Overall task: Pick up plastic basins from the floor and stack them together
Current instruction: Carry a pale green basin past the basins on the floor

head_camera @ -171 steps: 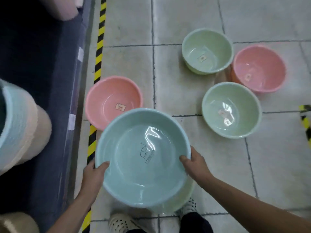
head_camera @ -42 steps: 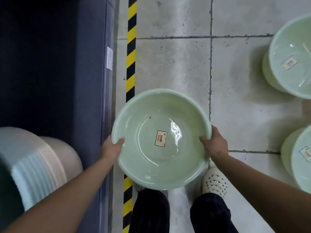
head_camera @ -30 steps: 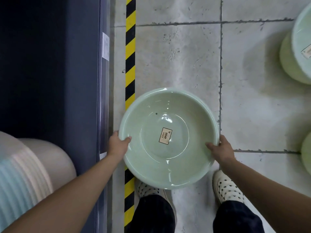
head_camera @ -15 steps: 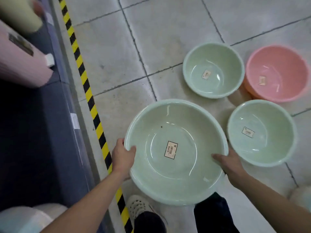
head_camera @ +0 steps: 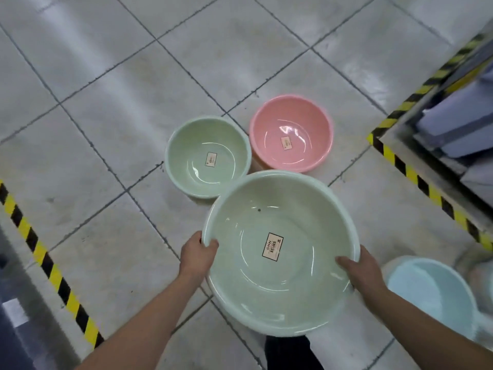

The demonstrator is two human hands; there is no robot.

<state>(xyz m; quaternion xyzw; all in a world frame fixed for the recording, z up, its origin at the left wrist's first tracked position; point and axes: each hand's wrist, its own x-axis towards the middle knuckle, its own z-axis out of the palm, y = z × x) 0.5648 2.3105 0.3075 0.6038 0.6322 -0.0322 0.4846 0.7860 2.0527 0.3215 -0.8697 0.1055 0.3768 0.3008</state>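
Plastic basins are only partly gathered. A large pale-green basin point(head_camera: 280, 252) is held level above the tiled floor point(head_camera: 106, 89), gripped at opposite sides of its rim. The left hand point(head_camera: 197, 252) hooks its thumb over the rim, its other fingers hidden beneath. The right hand point(head_camera: 365, 273) lays its thumb inside the wall, fingers likewise hidden. Whether other basins nest under it cannot be told. Beyond it a smaller green basin point(head_camera: 208, 158) and a pink basin point(head_camera: 292, 134) stand upright on the floor, just beside each other. A light-blue basin point(head_camera: 432, 289) sits low at the right, near the striped tape point(head_camera: 416, 172). By my judgement, at least those two floor basins remain to be collected.
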